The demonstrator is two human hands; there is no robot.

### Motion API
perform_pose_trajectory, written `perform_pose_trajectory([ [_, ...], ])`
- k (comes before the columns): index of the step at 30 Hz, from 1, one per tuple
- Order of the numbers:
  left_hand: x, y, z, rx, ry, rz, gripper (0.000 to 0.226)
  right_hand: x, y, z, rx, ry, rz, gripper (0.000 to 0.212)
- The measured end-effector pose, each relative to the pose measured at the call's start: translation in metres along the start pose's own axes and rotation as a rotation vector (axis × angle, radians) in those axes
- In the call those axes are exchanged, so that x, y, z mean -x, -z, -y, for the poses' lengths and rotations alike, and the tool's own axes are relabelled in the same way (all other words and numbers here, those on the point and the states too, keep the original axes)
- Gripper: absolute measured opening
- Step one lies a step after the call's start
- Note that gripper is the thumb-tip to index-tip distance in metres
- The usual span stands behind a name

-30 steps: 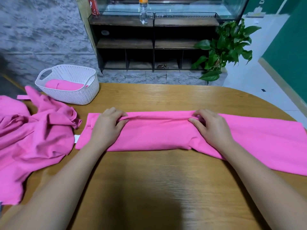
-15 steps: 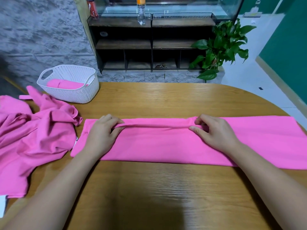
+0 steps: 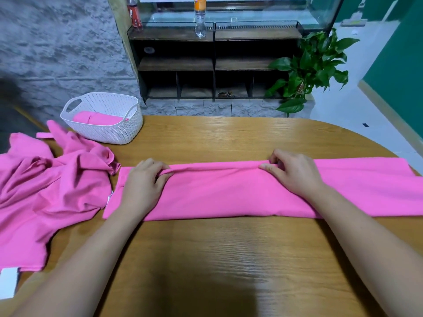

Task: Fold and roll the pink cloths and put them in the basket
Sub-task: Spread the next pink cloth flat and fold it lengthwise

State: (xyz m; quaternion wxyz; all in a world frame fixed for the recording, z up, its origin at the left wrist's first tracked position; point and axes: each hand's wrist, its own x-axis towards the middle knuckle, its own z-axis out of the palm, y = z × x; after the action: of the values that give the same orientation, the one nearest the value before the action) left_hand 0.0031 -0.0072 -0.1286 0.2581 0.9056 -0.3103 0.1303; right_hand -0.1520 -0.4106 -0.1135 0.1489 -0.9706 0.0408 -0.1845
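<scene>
A long folded pink cloth lies across the wooden table in a flat band. My left hand pinches its far folded edge near the left end. My right hand pinches the same edge further right, fingers curled over the fold. A white woven basket stands at the back left with one rolled pink cloth inside. A crumpled heap of pink cloths lies on the left of the table.
The wooden table has a rounded right end. A white card lies at the near left edge. Behind the table stand a dark shelf unit with bottles and a potted plant.
The near right part of the cloth has straightened into an even band. Both hands keep their pinch on the far fold and have shifted slightly with it.
</scene>
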Motion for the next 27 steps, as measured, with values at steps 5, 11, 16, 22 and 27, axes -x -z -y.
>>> perform_pose_trajectory([
  [5,-0.012,0.009,0.009,-0.169,-0.018,0.005,0.035,0.001,0.001,0.001,0.011,0.003,-0.007,0.036],
  [11,-0.023,0.016,0.032,-0.176,0.032,-0.024,0.036,0.003,0.004,0.005,0.025,0.041,0.031,0.015],
  [16,-0.016,0.013,0.039,-0.057,0.186,-0.083,0.021,0.004,0.002,0.004,0.088,0.04,0.008,0.01],
  [22,-0.017,0.015,0.033,-0.008,0.254,-0.089,0.019,-0.01,-0.002,-0.001,0.121,0.084,-0.049,0.012],
  [27,-0.017,0.034,0.034,0.037,0.35,-0.045,0.038,-0.012,-0.006,-0.007,-0.022,-0.009,0.012,0.012],
])
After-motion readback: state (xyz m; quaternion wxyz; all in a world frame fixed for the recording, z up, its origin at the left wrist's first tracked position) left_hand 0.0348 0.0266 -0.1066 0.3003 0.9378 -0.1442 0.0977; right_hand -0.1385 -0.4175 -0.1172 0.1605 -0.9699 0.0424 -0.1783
